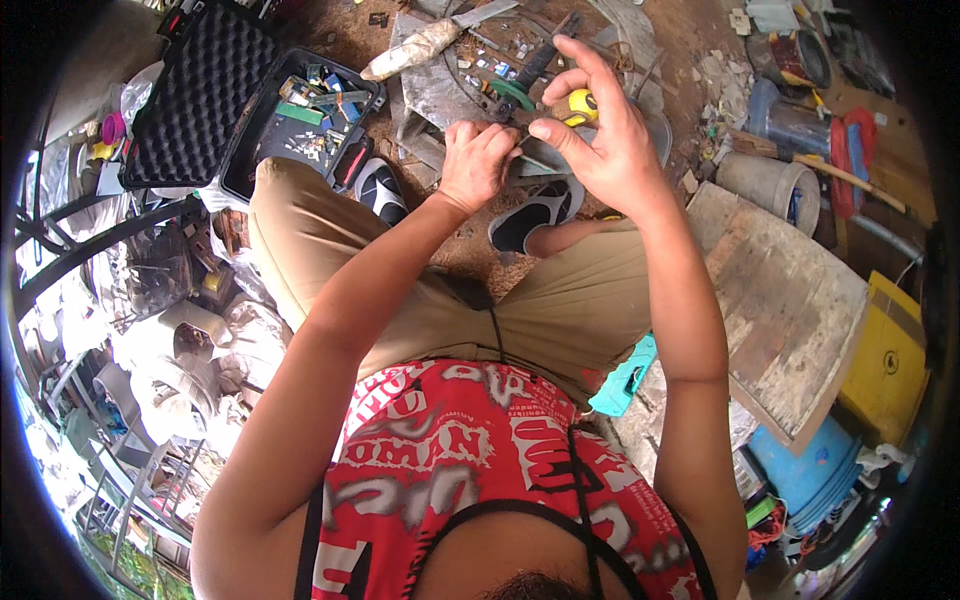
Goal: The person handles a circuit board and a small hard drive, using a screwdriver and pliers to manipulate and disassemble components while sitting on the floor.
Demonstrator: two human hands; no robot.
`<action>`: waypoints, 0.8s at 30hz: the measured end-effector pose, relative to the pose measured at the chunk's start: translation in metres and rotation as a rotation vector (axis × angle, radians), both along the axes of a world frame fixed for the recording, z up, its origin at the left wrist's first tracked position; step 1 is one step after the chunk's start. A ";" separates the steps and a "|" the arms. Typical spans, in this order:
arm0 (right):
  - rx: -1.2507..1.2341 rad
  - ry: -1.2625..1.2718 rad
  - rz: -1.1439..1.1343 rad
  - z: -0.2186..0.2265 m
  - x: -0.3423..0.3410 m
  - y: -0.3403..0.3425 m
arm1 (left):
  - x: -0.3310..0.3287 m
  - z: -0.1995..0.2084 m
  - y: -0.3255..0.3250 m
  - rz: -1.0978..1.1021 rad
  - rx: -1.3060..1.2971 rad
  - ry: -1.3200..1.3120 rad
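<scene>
The person is wearing a sleeveless red top printed all over with white and grey block lettering outlined in black. Thin black straps are running over both shoulders and crossing the chest. Khaki trousers are covering both legs, the cloth creasing at the knees. Black slip-on sandals with white bands are showing on the feet, one at the left knee, one under the right. Both arms are showing bare, no sleeves, no watch or rings visible.
</scene>
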State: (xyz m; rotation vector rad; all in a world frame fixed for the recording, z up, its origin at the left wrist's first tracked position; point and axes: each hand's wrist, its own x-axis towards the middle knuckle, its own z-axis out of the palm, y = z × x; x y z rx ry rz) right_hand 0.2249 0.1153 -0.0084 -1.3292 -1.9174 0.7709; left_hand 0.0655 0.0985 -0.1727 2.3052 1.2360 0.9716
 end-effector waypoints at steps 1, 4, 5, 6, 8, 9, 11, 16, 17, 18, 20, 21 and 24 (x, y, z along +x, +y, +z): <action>0.002 0.003 -0.001 0.000 0.000 0.001 | 0.001 0.000 0.001 0.002 0.010 -0.007; 0.017 0.131 -0.022 0.002 0.005 0.003 | -0.001 0.003 0.001 0.006 0.001 0.018; 0.027 0.251 -0.041 0.000 0.011 0.005 | -0.001 0.003 0.001 0.005 0.004 0.028; 0.035 0.372 -0.060 -0.003 0.018 0.007 | -0.001 0.000 0.001 0.007 -0.025 0.010; -0.091 0.272 -0.327 -0.024 0.034 0.014 | -0.002 0.002 0.000 -0.012 -0.030 0.011; -0.152 0.222 -0.459 -0.039 0.040 0.021 | -0.004 0.003 -0.001 -0.021 -0.031 0.014; -0.369 -0.144 -0.512 -0.070 0.041 0.035 | -0.004 0.003 -0.002 -0.020 -0.027 0.019; -0.735 -0.273 -0.497 -0.112 0.004 0.081 | -0.002 0.002 -0.001 -0.007 -0.031 0.031; -0.699 -0.231 -0.515 -0.112 -0.007 0.082 | -0.002 0.003 -0.001 -0.004 -0.028 0.034; -0.587 -0.261 -0.617 -0.125 -0.015 0.083 | -0.001 0.004 -0.001 -0.011 -0.023 0.032; -0.659 -0.100 -0.817 -0.134 -0.021 0.087 | -0.001 0.006 0.001 -0.013 -0.013 0.020; -0.721 0.018 -0.905 -0.136 -0.018 0.087 | 0.001 0.006 0.001 -0.025 0.002 0.006; -0.642 0.110 -0.757 -0.122 0.034 0.082 | -0.001 0.000 -0.002 -0.028 0.006 -0.004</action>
